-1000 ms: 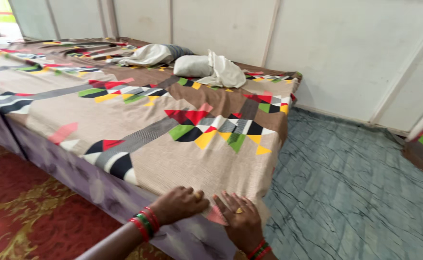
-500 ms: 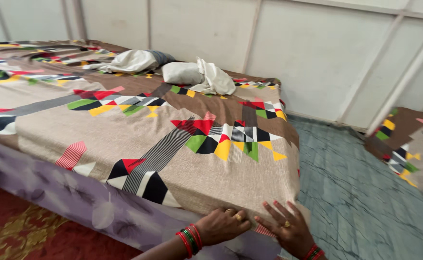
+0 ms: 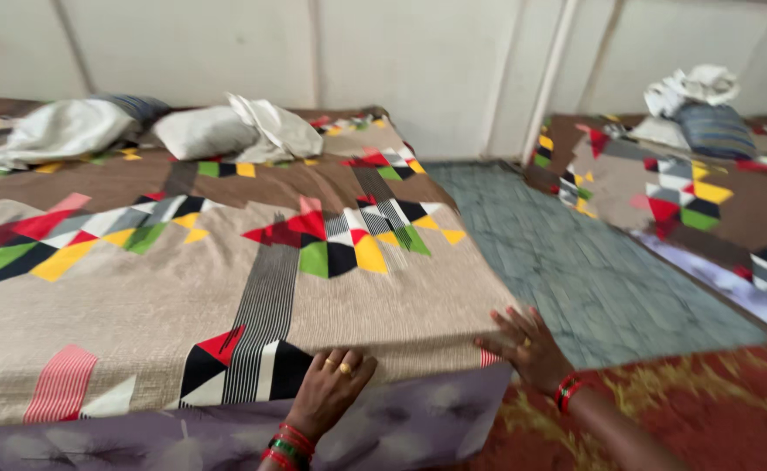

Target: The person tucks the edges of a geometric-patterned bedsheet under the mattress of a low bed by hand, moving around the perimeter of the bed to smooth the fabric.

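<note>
Both hands have slid along the bed's near edge since a second ago. The left hand (image 3: 329, 390) curls over the patterned bedsheet (image 3: 226, 288) hem at 6 o'clock; the right hand (image 3: 523, 349), fingers spread flat, presses its corner at 4 o'clock above the purple mattress side (image 3: 401, 419).

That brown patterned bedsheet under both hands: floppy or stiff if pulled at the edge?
Brown geometric-patterned cotton bedsheet is probably floppy: it bends over the mattress edge under the left hand and right hand. Likely light; wide spread suggests it drags and wrinkles.
</note>
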